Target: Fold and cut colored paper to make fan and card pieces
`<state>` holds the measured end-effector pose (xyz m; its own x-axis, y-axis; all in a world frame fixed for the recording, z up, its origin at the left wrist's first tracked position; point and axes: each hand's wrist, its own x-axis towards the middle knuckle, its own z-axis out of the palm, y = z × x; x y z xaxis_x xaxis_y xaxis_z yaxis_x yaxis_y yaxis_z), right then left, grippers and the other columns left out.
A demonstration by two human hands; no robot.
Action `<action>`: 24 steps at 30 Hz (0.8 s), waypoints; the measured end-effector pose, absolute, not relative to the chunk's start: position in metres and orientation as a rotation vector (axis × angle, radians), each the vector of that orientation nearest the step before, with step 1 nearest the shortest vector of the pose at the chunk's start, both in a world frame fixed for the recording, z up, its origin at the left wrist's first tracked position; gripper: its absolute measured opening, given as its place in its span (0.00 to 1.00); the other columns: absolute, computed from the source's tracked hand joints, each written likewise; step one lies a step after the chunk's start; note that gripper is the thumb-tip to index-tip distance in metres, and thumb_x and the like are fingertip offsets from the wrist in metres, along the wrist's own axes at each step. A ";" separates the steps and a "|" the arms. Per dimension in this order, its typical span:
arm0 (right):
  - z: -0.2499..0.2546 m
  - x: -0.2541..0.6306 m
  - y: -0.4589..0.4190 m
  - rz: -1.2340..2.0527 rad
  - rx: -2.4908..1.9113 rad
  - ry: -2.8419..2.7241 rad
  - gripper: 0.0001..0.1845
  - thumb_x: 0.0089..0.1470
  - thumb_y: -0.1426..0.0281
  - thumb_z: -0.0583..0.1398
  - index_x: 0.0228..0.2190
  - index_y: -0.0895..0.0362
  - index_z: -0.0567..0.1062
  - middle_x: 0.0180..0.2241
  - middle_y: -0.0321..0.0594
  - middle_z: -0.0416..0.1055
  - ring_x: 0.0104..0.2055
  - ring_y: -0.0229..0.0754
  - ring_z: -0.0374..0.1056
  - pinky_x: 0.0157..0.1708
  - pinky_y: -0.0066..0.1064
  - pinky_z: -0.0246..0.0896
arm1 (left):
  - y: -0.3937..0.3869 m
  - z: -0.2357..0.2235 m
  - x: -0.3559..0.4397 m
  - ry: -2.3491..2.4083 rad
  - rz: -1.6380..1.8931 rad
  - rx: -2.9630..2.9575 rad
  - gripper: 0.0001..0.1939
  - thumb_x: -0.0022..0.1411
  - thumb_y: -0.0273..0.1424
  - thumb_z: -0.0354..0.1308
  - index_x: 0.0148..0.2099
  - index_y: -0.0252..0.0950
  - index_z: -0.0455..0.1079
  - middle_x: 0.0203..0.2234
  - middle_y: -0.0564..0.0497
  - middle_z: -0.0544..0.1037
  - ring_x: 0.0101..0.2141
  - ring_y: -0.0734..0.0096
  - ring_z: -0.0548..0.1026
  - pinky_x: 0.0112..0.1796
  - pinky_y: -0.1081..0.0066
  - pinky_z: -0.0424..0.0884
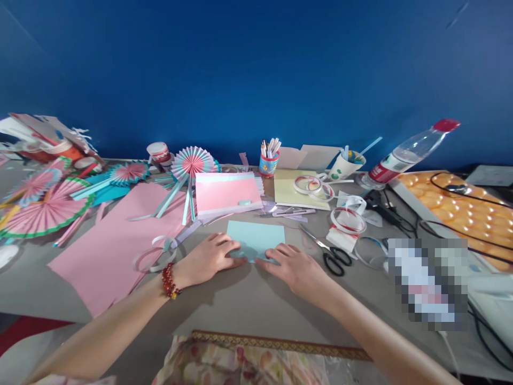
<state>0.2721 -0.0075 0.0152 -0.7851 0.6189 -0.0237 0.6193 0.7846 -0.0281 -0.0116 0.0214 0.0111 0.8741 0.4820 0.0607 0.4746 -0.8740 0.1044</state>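
A light blue sheet of paper (256, 235) lies flat on the grey table in front of me. My left hand (212, 256) grips its near left edge, thumb below and fingers on top. At the near right edge, my right hand (294, 267) pinches the paper the same way. The two thumbs nearly meet at the middle of the near edge. A red bead bracelet (169, 280) circles my left wrist. Black-handled scissors (336, 259) lie just right of the paper, blades towards it. Behind the sheet sits a pink and white paper piece (228, 193).
Large pink sheets (120, 246) and folded paper fans (192, 163) cover the left side. Tape rolls (348, 219), a pen cup (268, 163), a paper cup (347, 164) and a tilted plastic bottle (404, 158) stand or lie behind and right. Black cables (390, 214) run beside an orange padded sheet (457, 208).
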 end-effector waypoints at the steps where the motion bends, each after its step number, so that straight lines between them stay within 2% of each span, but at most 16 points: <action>1: 0.016 0.271 -0.008 -0.034 1.028 2.958 0.21 0.60 0.76 0.56 0.53 0.48 0.69 0.47 0.41 0.70 0.45 0.46 0.62 0.40 0.36 0.58 | 0.021 0.011 -0.012 0.761 0.125 2.957 0.19 0.73 0.32 0.44 0.62 0.54 0.62 0.49 0.50 0.68 0.48 0.61 0.64 0.49 0.63 0.61; 6: 0.019 0.266 -0.011 0.080 1.037 2.951 0.16 0.60 0.72 0.59 0.49 0.48 0.73 0.43 0.40 0.72 0.43 0.45 0.63 0.38 0.35 0.57 | 0.018 0.010 -0.009 0.794 0.116 2.973 0.19 0.73 0.31 0.45 0.62 0.53 0.62 0.50 0.49 0.69 0.49 0.60 0.64 0.49 0.62 0.62; 10: 0.019 0.260 -0.014 0.162 1.039 2.925 0.15 0.58 0.72 0.61 0.47 0.50 0.74 0.40 0.40 0.73 0.41 0.46 0.64 0.37 0.36 0.57 | 0.010 0.012 0.001 0.842 0.094 3.016 0.23 0.70 0.28 0.49 0.64 0.52 0.59 0.50 0.46 0.68 0.48 0.57 0.65 0.49 0.57 0.62; 14: 0.018 0.255 -0.018 0.175 1.078 2.890 0.12 0.58 0.72 0.61 0.44 0.52 0.75 0.40 0.40 0.73 0.40 0.46 0.64 0.37 0.38 0.58 | -0.004 0.014 0.009 0.923 0.104 2.967 0.20 0.69 0.35 0.51 0.62 0.45 0.64 0.51 0.45 0.69 0.49 0.55 0.65 0.55 0.51 0.58; 19: 0.017 0.256 -0.022 0.150 1.104 2.887 0.19 0.56 0.72 0.61 0.50 0.53 0.73 0.43 0.41 0.74 0.42 0.47 0.65 0.37 0.38 0.58 | -0.018 0.012 -0.005 1.030 0.127 2.934 0.22 0.69 0.44 0.50 0.60 0.42 0.66 0.57 0.46 0.68 0.56 0.54 0.62 0.60 0.47 0.48; 24: 0.014 0.258 -0.024 0.124 1.172 2.896 0.23 0.54 0.76 0.60 0.52 0.51 0.72 0.47 0.39 0.73 0.44 0.48 0.65 0.40 0.39 0.59 | -0.030 0.011 -0.025 1.162 0.165 2.941 0.23 0.70 0.44 0.48 0.62 0.42 0.64 0.61 0.50 0.67 0.61 0.57 0.59 0.63 0.52 0.44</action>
<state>0.2575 -0.0239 0.0140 -0.7188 0.6950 0.0163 0.6938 0.7158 0.0789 -0.0253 -0.0297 0.0113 0.7253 0.6802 0.1058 0.6828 -0.7304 0.0148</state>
